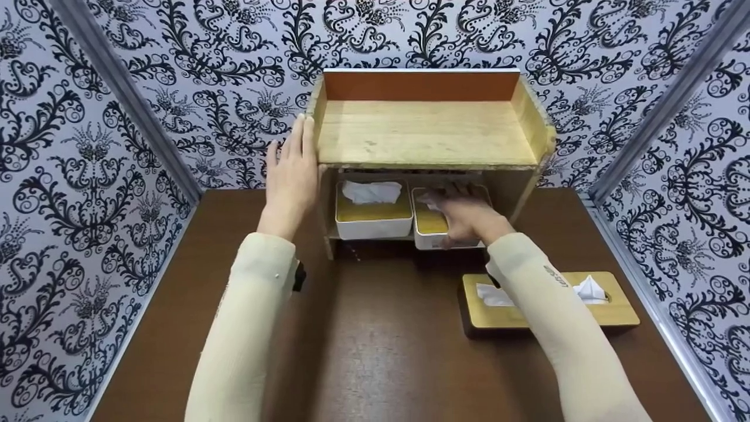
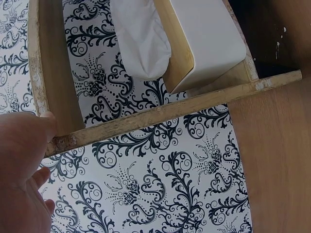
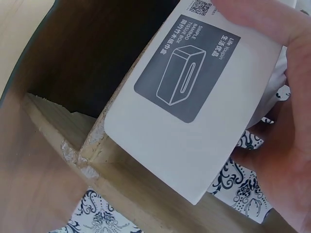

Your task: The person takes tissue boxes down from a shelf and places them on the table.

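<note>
A small wooden shelf unit (image 1: 428, 133) stands against the back wall. My left hand (image 1: 291, 184) lies along its left side panel, fingers straight; in the left wrist view the thumb touches the front corner. On the lower level, my right hand (image 1: 473, 218) grips the right-hand white tissue box (image 1: 430, 224), which has a bamboo lid. The right wrist view shows the thumb on the printed front of this box (image 3: 160, 138) and the fingers bent over behind it. Left of it sits a similar tissue box (image 1: 375, 228) with white tissue on top.
A long tissue box (image 1: 612, 313) with a light wood top and dark sides lies on the brown table (image 1: 381, 351) at the right, partly behind my right forearm. Patterned walls (image 1: 234, 76) with grey metal corner posts (image 1: 137, 105) enclose the table at the back and sides.
</note>
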Demonstrator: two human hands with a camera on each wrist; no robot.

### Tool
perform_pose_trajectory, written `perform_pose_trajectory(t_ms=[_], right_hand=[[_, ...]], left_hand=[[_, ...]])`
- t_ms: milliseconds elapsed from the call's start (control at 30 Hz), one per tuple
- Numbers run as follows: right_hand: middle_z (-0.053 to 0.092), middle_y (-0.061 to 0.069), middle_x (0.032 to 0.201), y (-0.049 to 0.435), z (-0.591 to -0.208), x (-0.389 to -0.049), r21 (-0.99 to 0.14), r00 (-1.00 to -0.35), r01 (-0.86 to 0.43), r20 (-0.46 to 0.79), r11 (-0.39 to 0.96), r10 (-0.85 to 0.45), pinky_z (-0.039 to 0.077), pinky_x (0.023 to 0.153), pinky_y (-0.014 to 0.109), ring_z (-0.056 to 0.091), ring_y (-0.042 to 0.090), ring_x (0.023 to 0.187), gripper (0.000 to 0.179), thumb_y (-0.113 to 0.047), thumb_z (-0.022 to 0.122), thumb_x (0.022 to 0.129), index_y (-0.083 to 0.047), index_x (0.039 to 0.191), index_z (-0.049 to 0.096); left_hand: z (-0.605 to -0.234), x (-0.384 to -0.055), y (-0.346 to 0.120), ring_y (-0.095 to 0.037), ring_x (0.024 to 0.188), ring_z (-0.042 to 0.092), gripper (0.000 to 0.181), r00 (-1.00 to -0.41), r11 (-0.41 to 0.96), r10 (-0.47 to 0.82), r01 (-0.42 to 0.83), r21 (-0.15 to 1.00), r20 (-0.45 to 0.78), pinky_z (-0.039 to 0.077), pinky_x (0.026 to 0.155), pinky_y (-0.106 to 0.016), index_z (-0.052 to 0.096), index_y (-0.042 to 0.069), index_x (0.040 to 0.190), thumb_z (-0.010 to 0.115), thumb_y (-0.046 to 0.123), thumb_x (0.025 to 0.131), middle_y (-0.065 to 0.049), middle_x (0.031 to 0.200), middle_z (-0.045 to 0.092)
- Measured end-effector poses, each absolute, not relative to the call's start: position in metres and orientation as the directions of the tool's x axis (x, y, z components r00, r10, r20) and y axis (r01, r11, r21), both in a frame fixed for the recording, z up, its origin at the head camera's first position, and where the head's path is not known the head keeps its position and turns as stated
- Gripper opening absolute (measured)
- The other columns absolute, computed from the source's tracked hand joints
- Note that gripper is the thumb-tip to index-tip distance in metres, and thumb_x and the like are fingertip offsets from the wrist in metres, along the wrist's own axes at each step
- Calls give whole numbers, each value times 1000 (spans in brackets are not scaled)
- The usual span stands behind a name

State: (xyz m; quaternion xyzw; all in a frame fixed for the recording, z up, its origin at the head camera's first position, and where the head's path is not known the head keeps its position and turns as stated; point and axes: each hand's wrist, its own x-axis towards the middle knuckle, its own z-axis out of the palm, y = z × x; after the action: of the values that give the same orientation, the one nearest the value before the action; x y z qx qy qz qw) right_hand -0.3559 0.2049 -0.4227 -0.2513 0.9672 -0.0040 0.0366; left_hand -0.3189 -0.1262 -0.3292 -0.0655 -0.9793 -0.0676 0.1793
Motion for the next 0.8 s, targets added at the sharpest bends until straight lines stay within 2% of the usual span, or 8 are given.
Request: perform_pose_trajectory(t_ms=[200, 333, 633, 800], right_hand=[[22, 15, 161, 209, -419, -345, 14, -871, -488, -65, 873, -486, 22, 112, 70, 17, 44, 148, 119, -55, 85, 56, -35, 154, 22], [23, 18, 160, 211, -418, -337, 27, -869, -491, -85, 871, -487, 20, 113, 71, 17, 46, 147, 123, -55, 85, 57, -30, 156, 17], [32, 25, 151, 213, -416, -320, 86, -865, -501, -75, 861, -496, 32, 104, 71, 31, 49, 137, 121, -53, 86, 54, -21, 153, 25], [35, 27, 148, 216, -416, -309, 104, -850, -527, -64, 844, -523, 33, 106, 69, 31, 49, 136, 123, -54, 86, 52, -19, 153, 26]], left_hand=[[-330, -318, -126, -29, 147, 27, 84, -918, 984, 109, 155, 92, 381, 14, 123, -52, -1, 11, 158, 52, 39, 99, -6, 167, 1], [-330, -319, -126, -29, 148, 25, 84, -925, 985, 111, 151, 82, 363, 13, 123, -52, -5, 12, 157, 50, 39, 99, -5, 166, -3], [-330, -320, -126, -28, 149, 23, 85, -932, 985, 116, 152, 81, 343, 12, 124, -52, -9, 13, 157, 49, 40, 100, -5, 166, -7], [-330, -320, -127, -28, 149, 23, 86, -930, 983, 116, 158, 95, 349, 11, 124, -52, -9, 13, 157, 49, 39, 100, -5, 166, -8]])
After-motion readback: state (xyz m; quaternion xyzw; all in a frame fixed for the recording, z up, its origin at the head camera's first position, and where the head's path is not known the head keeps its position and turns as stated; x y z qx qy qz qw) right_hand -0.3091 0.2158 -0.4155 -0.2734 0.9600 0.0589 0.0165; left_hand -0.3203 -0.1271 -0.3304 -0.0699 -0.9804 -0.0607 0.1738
